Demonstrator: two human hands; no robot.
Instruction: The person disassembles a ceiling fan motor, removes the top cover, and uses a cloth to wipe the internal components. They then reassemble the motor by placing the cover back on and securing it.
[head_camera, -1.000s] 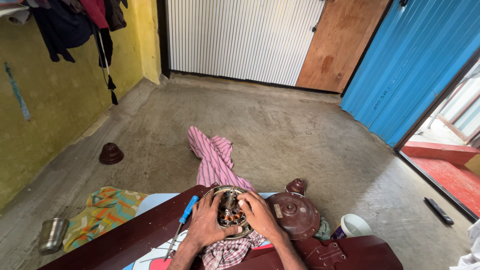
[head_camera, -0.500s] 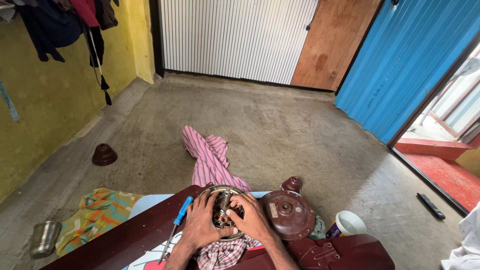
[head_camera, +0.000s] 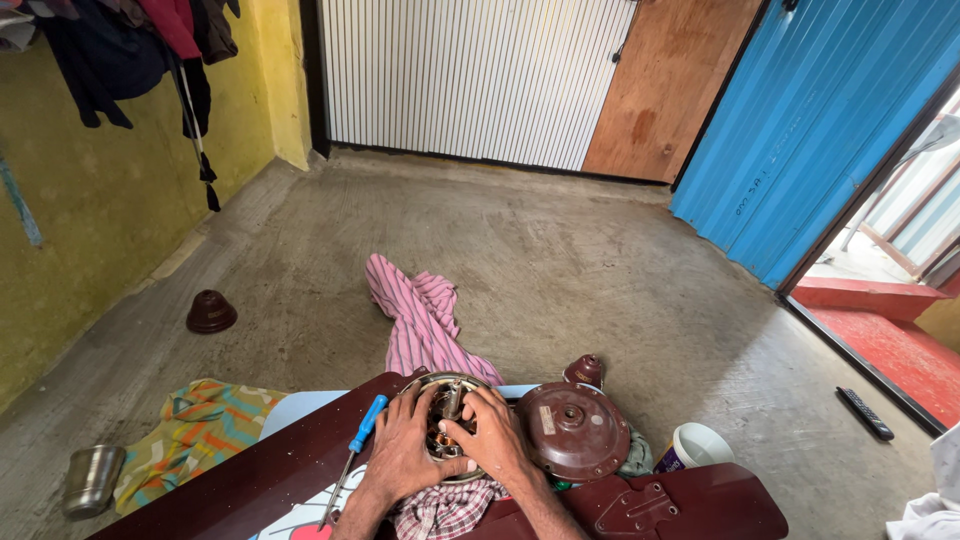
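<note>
A round metal fan motor (head_camera: 445, 400) with copper windings lies on a checked cloth (head_camera: 445, 510) at the bottom centre. My left hand (head_camera: 400, 450) grips its near left rim. My right hand (head_camera: 490, 435) covers its right side, fingers curled onto the windings and central shaft. A dark brown round motor cover (head_camera: 572, 430) lies just right of my right hand. A blue-handled screwdriver (head_camera: 355, 450) lies left of my left hand on a dark brown fan blade (head_camera: 230, 490).
A pink striped cloth (head_camera: 420, 320) trails away over the concrete floor. A brown cup-shaped cap (head_camera: 211, 312) sits far left, another brown cap (head_camera: 585, 370) behind the cover. Steel tumbler (head_camera: 92, 480), colourful cloth (head_camera: 195, 425), white cup (head_camera: 695, 447), black remote (head_camera: 864, 413).
The view has shifted slightly; both hands stay on the motor, with my right fingers pressing further in over the windings.
</note>
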